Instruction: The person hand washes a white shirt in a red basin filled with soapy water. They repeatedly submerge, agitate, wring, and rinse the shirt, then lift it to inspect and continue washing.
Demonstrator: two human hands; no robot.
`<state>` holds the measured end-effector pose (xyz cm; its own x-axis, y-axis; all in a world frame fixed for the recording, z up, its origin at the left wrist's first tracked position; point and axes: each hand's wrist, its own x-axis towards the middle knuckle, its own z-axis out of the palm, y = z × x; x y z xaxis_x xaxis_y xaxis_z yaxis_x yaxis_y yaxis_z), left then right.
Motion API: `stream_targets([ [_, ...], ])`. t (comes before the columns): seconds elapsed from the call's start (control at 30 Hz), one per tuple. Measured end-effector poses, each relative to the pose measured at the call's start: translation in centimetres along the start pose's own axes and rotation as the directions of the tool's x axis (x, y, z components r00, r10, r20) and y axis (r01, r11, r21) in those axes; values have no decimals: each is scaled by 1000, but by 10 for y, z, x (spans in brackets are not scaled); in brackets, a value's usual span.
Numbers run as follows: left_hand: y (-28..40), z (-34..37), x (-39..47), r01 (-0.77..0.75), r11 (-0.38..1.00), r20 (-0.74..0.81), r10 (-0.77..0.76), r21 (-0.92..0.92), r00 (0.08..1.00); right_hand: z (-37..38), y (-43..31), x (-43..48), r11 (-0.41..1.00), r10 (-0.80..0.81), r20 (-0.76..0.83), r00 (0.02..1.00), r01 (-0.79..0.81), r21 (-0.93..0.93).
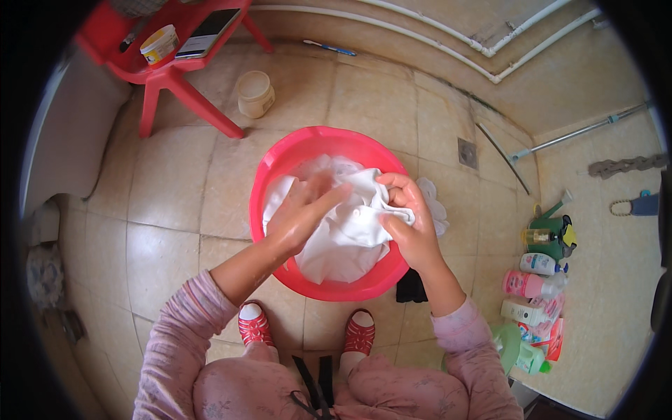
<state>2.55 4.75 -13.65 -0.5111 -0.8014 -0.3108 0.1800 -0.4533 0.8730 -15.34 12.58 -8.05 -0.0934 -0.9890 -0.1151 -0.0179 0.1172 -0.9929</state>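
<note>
A pink plastic basin (332,293) stands on the tiled floor before me, with wet white cloth (336,252) in it. My right hand (412,215) grips a raised, bunched part of a white garment with a button, over the basin's right side. My left hand (307,210) is over the cloth at the left, its fingers spread and blurred; whether it touches the fabric is unclear. More thin white fabric (433,206) lies on the floor beyond the basin's right edge. A black cloth (411,287) lies partly under the basin's lower right rim.
A red plastic chair (191,100) at upper left holds an open tub (160,44) and a phone or tablet (209,34). A lidded jar (255,94) and a toothbrush (329,48) lie beyond the basin. At right are a squeegee (504,157), floor drain (467,153) and several bottles (525,283).
</note>
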Motion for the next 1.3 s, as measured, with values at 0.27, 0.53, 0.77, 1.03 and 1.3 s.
stream_targets([
  [0.27, 51, 18, -27, -51, 958, 85, 78, -281, 993, -12, -71, -4, 996, -57, 9, 998, 56, 69],
  [0.53, -31, 0, 70, 225, 967, -361, -253, -120, 898, 6, 101, 101, 826, -184, -258, 948, 7, -564],
  [0.77, -131, -18, 115, 90, -217, -73, 86, 972, 994, 1, 190, 126, 412, 68, -162, 984, -175, -894],
  [1.03, -144, -32, 136, -127, -129, 127, -7, 983, 992, 11, 226, 135, 176, 342, -101, 934, -169, -970],
  [1.3, -112, -34, 136, 357, 921, -314, -390, -159, 866, 13, 160, 108, 969, -98, -365, 926, 6, -245],
])
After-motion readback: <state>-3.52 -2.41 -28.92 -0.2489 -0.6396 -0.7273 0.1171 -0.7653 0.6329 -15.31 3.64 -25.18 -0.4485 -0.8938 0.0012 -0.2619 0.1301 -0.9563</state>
